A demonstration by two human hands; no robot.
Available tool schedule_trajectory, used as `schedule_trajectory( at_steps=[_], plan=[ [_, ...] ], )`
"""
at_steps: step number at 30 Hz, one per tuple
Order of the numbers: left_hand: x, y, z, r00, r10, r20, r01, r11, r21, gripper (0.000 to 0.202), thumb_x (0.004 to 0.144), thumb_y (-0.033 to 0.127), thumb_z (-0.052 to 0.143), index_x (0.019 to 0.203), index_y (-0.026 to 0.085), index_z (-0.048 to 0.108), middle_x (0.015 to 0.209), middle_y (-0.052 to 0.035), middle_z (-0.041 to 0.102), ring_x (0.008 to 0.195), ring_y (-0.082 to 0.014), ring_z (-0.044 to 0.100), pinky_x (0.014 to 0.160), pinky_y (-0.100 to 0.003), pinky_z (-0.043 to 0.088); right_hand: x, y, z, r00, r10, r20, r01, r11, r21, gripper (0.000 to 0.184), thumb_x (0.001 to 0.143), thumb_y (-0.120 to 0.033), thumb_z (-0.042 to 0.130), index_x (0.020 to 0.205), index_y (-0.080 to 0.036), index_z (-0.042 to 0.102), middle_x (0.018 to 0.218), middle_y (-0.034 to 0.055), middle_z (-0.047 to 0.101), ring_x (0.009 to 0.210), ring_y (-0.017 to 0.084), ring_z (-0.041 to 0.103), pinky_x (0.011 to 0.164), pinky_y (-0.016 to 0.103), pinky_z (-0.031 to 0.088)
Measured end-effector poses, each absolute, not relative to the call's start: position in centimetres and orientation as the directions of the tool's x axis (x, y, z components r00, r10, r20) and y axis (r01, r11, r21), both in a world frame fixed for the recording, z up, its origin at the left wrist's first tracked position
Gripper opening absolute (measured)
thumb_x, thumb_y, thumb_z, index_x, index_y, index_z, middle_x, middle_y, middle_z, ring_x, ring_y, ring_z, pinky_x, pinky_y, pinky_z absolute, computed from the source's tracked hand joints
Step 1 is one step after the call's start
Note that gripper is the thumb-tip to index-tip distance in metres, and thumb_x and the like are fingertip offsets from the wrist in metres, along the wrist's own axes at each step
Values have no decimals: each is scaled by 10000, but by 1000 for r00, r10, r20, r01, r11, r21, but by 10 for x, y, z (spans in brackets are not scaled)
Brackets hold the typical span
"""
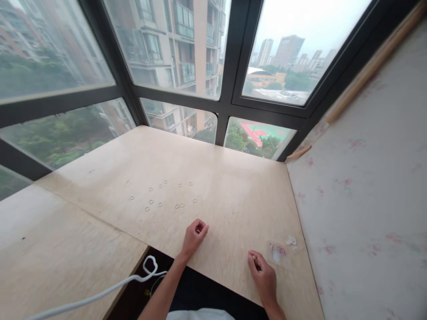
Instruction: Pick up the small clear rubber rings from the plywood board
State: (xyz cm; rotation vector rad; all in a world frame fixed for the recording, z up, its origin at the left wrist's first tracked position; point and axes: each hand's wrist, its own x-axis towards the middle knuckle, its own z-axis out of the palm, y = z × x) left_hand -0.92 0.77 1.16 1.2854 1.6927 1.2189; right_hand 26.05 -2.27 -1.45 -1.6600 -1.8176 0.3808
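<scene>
My left hand (pixel 195 237) is curled near the front edge of the pale wooden tabletop (pixel 230 191), thumb and fingers closed together. Whatever may be in its grasp is too small or too hidden to name. Several thin small rings (pixel 177 206) lie scattered on the wood beyond this hand, to its left. My right hand (pixel 263 272) rests at the table's front right with fingers bent and tips pressed together; I cannot make out anything in them. Just right of it is a clear plastic packet (pixel 277 251) with reddish marks, apart from the fingers.
A white crumpled scrap (pixel 291 241) lies behind the packet. A white cable (pixel 100 291) crosses the lower left, looping over a dark gap in the tabletop. Dark-framed windows (pixel 224 80) border the back, and a flowered wall (pixel 360 200) stands at the right.
</scene>
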Motion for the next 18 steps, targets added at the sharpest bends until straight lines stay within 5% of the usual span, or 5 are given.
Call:
schedule_trajectory(
  at_steps=[9, 18],
  plan=[
    [-118, 20, 22, -676, 733, 79, 502, 379, 778, 136, 771, 331, 549, 766, 195, 548, 747, -33, 639, 677, -189, 608, 661, -299, 475, 261, -23, -19, 10, 971, 240, 814, 131, -566, 613, 871, -646, 347, 831, -173, 735, 514, 25, 643, 426, 162, 609, 426, 227, 419],
    [-144, 15, 20, -547, 837, 25, 673, 421, 608, 239, 785, 233, 586, 1011, 185, 650, 974, -57, 659, 706, -169, 612, 755, -299, 480, 265, -20, -11, 125, 992, 10, 627, -71, -776, 512, 805, -592, 466, 920, -138, 673, 538, 33, 654, 410, 164, 594, 427, 236, 468]
  ],
)
